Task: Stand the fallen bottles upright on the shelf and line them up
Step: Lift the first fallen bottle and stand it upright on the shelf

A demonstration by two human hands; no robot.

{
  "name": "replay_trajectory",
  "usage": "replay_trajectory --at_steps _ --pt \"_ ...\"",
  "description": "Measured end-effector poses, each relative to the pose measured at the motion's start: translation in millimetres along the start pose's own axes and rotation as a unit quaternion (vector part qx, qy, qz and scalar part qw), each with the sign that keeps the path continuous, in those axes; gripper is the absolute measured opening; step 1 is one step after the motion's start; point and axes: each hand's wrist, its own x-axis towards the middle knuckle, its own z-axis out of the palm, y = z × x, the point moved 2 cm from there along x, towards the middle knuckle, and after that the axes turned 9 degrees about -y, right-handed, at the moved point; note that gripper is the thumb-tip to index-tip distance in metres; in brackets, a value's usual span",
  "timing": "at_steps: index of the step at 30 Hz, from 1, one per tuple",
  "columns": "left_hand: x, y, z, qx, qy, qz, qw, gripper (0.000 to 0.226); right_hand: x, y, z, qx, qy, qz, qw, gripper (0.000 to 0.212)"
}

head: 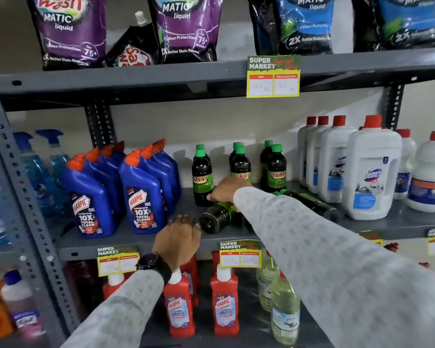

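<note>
Dark green-capped bottles with green labels stand on the grey middle shelf (141,237); one upright bottle (202,182) is at the left of the group, others behind. A fallen bottle (217,217) lies on its side, base toward me. My right hand (227,190) rests on top of this fallen bottle, fingers wrapped over it. Another fallen bottle (312,202) lies to the right, partly hidden by my right sleeve. My left hand (178,237) hovers at the shelf's front edge, just left of the fallen bottle's base, fingers curled downward and holding nothing.
Blue toilet-cleaner bottles (143,194) stand in rows to the left. White red-capped bottles (372,177) stand to the right. Detergent pouches (186,28) fill the shelf above; red bottles (224,302) stand below. Price tags (240,253) hang on the shelf edge.
</note>
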Motion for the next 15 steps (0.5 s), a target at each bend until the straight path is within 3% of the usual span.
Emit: replay_trajectory --at_steps 3,9,15 --pt "2.0 -3.8 10.9 0.04 -0.008 0.014 0.999 0.055 4.0 0.0 3.2 0.043 -0.06 0.025 0.997 0.054" --pt "3.1 -6.9 15.2 0.078 -0.019 0.017 0.997 0.066 17.0 8.5 13.8 0.237 -0.118 0.088 0.96 0.044" --pt "-1.2 -3.1 8.9 0.047 -0.004 0.006 0.999 0.067 11.3 17.6 -11.9 0.344 -0.055 0.05 0.936 0.049"
